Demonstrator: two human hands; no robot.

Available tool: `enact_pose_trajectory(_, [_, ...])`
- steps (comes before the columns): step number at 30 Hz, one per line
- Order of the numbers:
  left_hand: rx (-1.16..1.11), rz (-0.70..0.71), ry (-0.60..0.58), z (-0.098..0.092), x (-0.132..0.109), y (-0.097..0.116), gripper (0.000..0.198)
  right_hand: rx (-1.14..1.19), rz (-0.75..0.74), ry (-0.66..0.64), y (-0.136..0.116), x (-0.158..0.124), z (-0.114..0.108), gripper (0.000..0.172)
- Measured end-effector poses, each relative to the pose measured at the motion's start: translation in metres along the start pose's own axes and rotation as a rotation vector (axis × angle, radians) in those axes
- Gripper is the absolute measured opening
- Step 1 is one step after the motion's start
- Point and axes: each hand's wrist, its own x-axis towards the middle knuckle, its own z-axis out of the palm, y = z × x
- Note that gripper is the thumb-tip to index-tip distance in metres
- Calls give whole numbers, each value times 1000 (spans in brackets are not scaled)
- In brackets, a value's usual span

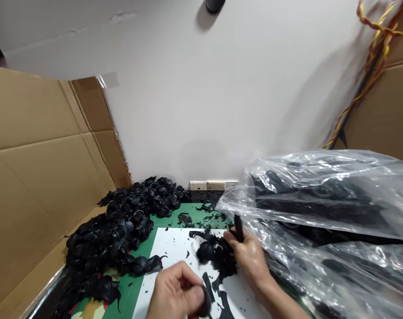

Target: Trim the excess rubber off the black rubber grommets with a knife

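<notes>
My left hand (176, 292) is closed, thumb against the fingers, on a round black rubber part (205, 302) at the bottom middle. To its right, my right hand (252, 257) grips a narrow black piece (238, 228) that sticks up past the fingers; whether it is a rubber strip or a tool handle I cannot tell. Beneath and between the hands, black rubber scraps (224, 261) lie heaped on a white sheet (168, 248). Some of them are long curved strips. One dark lump by the heap is blurred.
Ribbed black rubber parts (121, 235) are piled along the left side. A clear plastic bag (321, 204) full of black parts fills the right. Cardboard (48, 146) stands at left, with a white wall (204, 97) behind the green surface (171, 217). Twisted wires (364, 95) hang at right.
</notes>
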Motion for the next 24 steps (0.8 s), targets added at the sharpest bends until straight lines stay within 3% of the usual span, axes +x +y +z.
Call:
enact_pose_trajectory(3, [-201, -103, 1, -5, 4, 1, 32, -25, -61, -53, -1, -1, 0, 21])
enact_pose_trajectory(8, [-428, -158, 18, -10, 8, 2, 30, -14, -201, -146, -9, -14, 3, 24])
enact_pose_trajectory(14, [-500, -162, 1, -12, 6, 0, 35, -62, -353, -61, -10, -22, 0, 24])
enact_pose_trajectory(19, [-486, -250, 35, -9, 6, 5, 30, 14, -189, -150, -20, -28, 0, 27])
enact_pose_trajectory(24, [-452, -260, 113, -5, 5, 3, 41, 102, -120, -232, -19, -30, 3, 30])
